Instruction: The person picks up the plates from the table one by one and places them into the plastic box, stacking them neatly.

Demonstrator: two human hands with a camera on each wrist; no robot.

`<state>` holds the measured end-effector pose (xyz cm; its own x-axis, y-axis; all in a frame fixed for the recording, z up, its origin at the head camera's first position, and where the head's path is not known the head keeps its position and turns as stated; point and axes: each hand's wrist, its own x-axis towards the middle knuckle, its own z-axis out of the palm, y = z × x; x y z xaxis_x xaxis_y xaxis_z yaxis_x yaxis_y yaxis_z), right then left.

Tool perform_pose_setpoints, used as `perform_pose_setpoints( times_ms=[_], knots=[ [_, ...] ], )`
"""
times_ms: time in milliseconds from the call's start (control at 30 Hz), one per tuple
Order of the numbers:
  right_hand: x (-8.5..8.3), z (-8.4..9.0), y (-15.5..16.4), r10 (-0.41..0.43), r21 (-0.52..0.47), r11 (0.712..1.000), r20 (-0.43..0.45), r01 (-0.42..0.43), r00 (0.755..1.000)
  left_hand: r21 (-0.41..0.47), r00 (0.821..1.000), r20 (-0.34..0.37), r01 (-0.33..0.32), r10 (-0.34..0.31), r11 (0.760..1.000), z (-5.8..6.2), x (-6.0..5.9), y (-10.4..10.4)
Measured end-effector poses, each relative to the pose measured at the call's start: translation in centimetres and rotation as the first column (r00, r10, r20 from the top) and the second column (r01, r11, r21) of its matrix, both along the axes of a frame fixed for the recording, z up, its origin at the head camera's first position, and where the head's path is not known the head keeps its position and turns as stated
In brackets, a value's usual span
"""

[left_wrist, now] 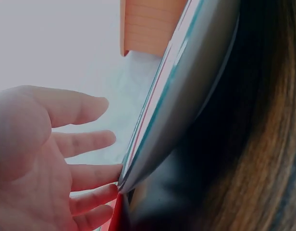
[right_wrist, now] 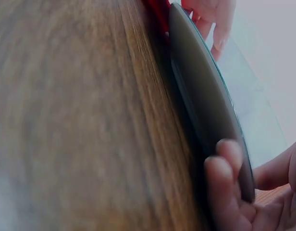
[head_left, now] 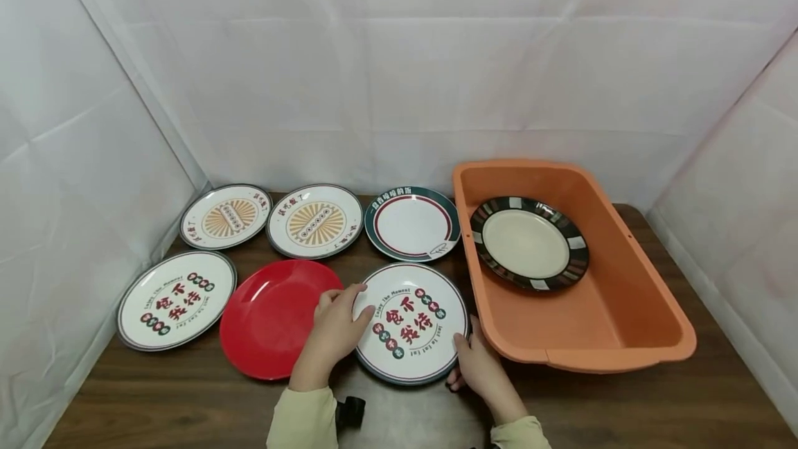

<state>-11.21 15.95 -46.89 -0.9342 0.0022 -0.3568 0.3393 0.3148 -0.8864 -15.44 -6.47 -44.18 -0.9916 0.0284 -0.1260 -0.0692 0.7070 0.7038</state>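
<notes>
A white plate with red characters [head_left: 411,324] and a dark rim is near the table's front middle. My right hand [head_left: 483,366] grips its right edge, thumb on top and fingertips curled beneath, as the right wrist view shows. At the plate's left edge is my left hand [head_left: 337,331], its fingers spread and fairly straight. In the left wrist view the left fingertips [left_wrist: 109,171] meet the rim, while the thumb stands off it. A red plate [head_left: 271,321] lies just left, partly behind the left hand. The white plate's underside [right_wrist: 201,91] shows above the wood in the right wrist view.
An orange basin [head_left: 598,359] stands on the right, holding a black-rimmed cream plate [head_left: 526,242]. Along the back lie a green-rimmed plate [head_left: 411,224] and two sunburst plates [head_left: 314,222]. Another red-lettered plate [head_left: 177,300] lies far left. White sheets surround the wooden table [head_left: 206,407].
</notes>
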Motion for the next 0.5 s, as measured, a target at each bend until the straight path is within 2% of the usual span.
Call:
perform_pose_setpoints(
  times_ms=[100,333,500],
  knots=[
    [-0.5,-0.1,-0.1,0.001,-0.072,0.997,-0.001,-0.001,1.0,-0.006,1.0,-0.016,-0.019,0.019,1.0,0.1,-0.3,0.2],
    [-1.2,0.2,-0.2,-0.04,-0.021,0.999,-0.046,0.039,0.998,0.11,0.995,-0.066,-0.065,0.072,0.992,0.5,-0.9,-0.2],
    [-1.3,0.1,-0.4,-0.111,-0.074,0.991,-0.014,0.109,0.994,0.182,0.986,-0.148,-0.05,0.077,0.982,0.6,-0.8,-0.6]
  ],
)
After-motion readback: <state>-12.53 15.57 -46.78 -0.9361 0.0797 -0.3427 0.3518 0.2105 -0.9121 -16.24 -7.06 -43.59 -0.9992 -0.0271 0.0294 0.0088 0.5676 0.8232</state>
